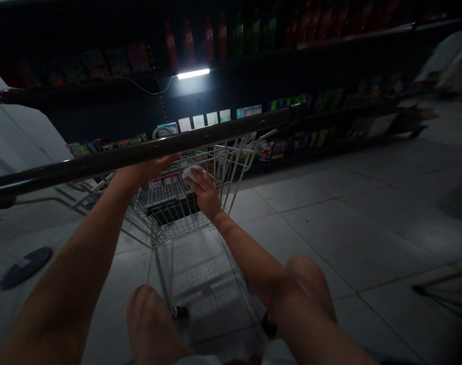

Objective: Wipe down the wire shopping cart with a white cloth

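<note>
A wire shopping cart stands in front of me, with its dark handle bar crossing the view at a slant. My right hand is closed on a white cloth at the cart's near wire side. Under the bar, my left hand reaches to the basket's left part, one finger stretched to the right and apart from the others. The bar and dim light hide some of its fingers. Inside the basket, small red and pink packs show through the wires.
Dark store shelves run behind the cart, holding red bottles, boxes and packets. A lit tube lamp hangs there with a cable. On the tiled floor are a round dark base and thin dark legs.
</note>
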{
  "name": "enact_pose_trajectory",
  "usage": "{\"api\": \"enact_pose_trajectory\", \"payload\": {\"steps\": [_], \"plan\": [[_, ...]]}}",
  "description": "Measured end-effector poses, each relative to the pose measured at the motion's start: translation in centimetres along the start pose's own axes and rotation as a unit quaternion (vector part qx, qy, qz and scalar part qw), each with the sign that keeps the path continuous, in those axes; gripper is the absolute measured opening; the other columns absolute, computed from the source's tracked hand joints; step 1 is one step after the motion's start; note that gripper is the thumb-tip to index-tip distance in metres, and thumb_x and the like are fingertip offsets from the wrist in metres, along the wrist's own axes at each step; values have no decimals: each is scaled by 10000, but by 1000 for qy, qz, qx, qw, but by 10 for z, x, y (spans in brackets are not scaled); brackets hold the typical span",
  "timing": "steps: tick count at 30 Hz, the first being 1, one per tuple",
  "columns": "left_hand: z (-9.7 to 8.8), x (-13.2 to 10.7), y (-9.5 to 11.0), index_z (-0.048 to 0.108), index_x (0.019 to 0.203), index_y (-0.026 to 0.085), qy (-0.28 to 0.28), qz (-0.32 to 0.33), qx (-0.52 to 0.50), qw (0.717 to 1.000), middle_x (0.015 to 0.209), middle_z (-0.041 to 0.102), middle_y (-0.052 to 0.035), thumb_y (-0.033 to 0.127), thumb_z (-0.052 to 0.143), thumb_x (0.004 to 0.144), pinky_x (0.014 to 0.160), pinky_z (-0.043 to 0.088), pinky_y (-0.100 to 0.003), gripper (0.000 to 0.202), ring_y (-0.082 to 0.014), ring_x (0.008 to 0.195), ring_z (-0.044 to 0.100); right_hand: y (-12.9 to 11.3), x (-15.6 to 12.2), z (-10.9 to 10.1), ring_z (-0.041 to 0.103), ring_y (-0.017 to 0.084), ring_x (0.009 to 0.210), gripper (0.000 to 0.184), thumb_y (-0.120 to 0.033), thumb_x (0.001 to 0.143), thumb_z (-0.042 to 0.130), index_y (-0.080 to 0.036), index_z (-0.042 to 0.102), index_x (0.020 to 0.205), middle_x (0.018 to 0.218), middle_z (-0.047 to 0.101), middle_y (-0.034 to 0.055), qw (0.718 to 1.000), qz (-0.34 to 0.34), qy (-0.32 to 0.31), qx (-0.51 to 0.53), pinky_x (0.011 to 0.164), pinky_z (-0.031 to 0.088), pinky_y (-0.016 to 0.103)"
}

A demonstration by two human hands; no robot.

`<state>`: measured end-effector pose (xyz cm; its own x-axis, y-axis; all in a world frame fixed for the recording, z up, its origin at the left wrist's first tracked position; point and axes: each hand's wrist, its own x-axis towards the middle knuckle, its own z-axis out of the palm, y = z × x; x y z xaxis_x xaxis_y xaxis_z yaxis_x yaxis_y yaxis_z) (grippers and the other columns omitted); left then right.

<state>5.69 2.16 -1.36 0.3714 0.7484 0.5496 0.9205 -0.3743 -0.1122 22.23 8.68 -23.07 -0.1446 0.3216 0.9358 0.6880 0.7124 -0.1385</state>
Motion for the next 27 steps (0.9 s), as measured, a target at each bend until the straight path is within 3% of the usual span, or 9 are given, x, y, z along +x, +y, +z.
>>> {"api": "enact_pose_trajectory", "payload": {"steps": [3, 5, 10, 13, 15, 19, 22, 24, 27], "plan": [[-1, -4, 7, 684, 1229, 203, 27, -34, 7, 999, 950, 746, -95, 625, 579, 870, 939, 486, -405, 564, -315, 1063, 650, 5, -47, 8, 341, 138, 1532, 501, -44, 987, 355, -210, 649, 1358, 1501, 555, 34, 999, -18, -40, 8, 1295, 350, 369], [-3, -6, 8, 682, 1231, 211, 27, -39, 3, 999, 942, 748, -90, 614, 593, 865, 927, 489, -392, 552, -309, 1055, 652, 5, -55, -4, 336, 131, 1533, 511, -34, 974, 341, -191, 660, 1341, 1489, 567, 46, 999, -27, -44, 15, 1274, 381, 352], [-4, -7, 6, 695, 1217, 243, 36, -42, -2, 998, 929, 751, -79, 601, 593, 865, 928, 486, -392, 513, -311, 1089, 644, 12, 9, -56, 233, 156, 1576, 525, -87, 999, 341, -256, 559, 1445, 1616, 397, -14, 997, 0, 77, -17, 1312, 306, 403], [-5, -8, 3, 709, 1183, 254, 26, -45, -11, 999, 892, 745, -71, 609, 577, 866, 908, 493, -384, 494, -307, 1073, 646, 30, 32, -60, 179, 175, 1592, 557, -63, 993, 322, -245, 521, 1482, 1641, 349, -14, 995, 17, 95, -30, 1335, 231, 425], [-5, -8, 1, 712, 1171, 253, 19, -48, -12, 999, 871, 740, -67, 616, 578, 858, 902, 496, -382, 497, -309, 1062, 648, 42, 15, -47, 201, 157, 1585, 558, -45, 987, 318, -235, 553, 1455, 1600, 424, -3, 997, 18, 70, -33, 1333, 240, 411], [-8, -11, -3, 705, 1182, 246, 7, -61, 3, 998, 889, 744, -72, 633, 577, 845, 914, 497, -402, 529, -327, 1067, 648, 50, -68, -20, 301, 155, 1551, 556, -1, 936, 344, -189, 633, 1373, 1485, 569, 51, 999, 32, -19, -12, 1284, 359, 402], [-10, -14, -4, 693, 1217, 256, 12, -63, 4, 998, 904, 749, -67, 631, 565, 848, 933, 497, -414, 542, -331, 1087, 646, 44, -105, -24, 365, 166, 1521, 594, 39, 873, 362, -174, 656, 1344, 1464, 587, 79, 995, 57, -78, 16, 1246, 420, 404], [-11, -16, -4, 688, 1236, 258, 15, -49, 0, 999, 901, 749, -66, 631, 556, 849, 942, 498, -415, 553, -328, 1091, 647, 36, -99, -34, 358, 171, 1526, 595, 27, 876, 370, -178, 640, 1365, 1502, 551, 78, 996, 55, -58, 27, 1258, 403, 417], [-12, -17, -6, 689, 1252, 266, 15, -22, -14, 1000, 904, 751, -70, 632, 541, 855, 957, 499, -417, 560, -322, 1100, 646, 24, -60, -44, 264, 180, 1568, 575, -30, 937, 362, -209, 572, 1441, 1611, 412, 39, 998, 51, 17, 24, 1305, 320, 436]]}}
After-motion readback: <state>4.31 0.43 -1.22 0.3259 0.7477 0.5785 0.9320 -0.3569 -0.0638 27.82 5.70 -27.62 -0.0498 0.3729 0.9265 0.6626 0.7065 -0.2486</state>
